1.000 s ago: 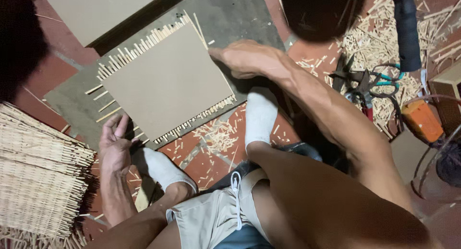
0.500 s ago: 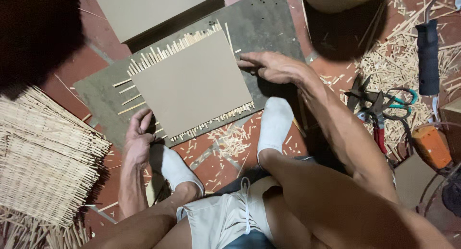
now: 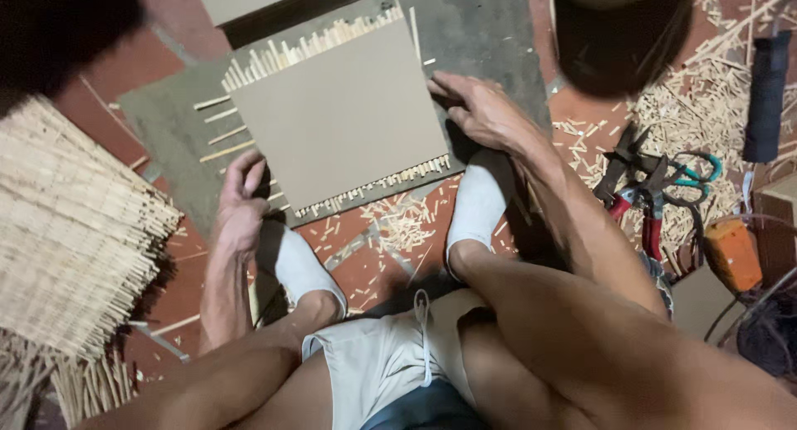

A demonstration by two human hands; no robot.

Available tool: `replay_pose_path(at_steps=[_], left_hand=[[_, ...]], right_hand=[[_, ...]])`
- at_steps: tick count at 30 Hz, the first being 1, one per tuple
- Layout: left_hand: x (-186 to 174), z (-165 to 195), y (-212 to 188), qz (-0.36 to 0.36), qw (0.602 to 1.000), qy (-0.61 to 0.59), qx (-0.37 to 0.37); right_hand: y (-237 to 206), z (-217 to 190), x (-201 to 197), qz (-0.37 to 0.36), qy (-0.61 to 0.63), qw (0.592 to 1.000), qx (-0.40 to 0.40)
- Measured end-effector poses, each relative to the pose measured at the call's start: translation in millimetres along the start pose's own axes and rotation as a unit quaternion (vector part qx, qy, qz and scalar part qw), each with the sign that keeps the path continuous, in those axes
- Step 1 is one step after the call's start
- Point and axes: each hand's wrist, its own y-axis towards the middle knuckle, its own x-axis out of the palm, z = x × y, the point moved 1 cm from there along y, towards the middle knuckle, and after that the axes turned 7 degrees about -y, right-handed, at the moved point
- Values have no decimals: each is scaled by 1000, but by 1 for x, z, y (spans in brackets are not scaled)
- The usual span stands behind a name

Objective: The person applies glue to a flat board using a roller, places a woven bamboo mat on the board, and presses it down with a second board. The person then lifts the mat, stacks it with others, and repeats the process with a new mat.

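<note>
A tan square board (image 3: 340,119) lies on a row of thin bamboo sticks (image 3: 307,44), whose ends poke out along its far and near edges. Both rest on a dark grey slab (image 3: 481,31) on the floor. My left hand (image 3: 241,206) touches the board's near left corner, fingers curled at its edge. At the board's right edge my right hand (image 3: 477,110) lies flat with spread fingers, fingertips touching it. My two feet in white socks (image 3: 477,202) sit just below the board.
A stack of woven bamboo mats (image 3: 66,231) lies at the left. Bamboo offcuts (image 3: 689,123) litter the red tile floor at the right, beside red-handled cutters (image 3: 643,210), teal-handled scissors (image 3: 693,168) and an orange tool (image 3: 730,256). A dark round container (image 3: 618,40) stands at the upper right.
The view has shifted so the board sits nearer the centre. My right hand has stayed at the board's right edge and my left hand at its near left corner.
</note>
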Motion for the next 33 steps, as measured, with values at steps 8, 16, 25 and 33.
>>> replay_pose_path(at_steps=[8,16,25,33], left_hand=[[-12,-17,15,30,998,-59,-12],[-11,-13,31,38,996,-22,81],[-14,-11,24,91,894,415,145],[-1,-18,27,96,774,597,186]], right_hand=[[12,-7,16,91,-41,995,7],[34,-20,45,211,9,977,41],[50,-34,45,211,-51,972,93],[89,-17,18,95,225,950,195]])
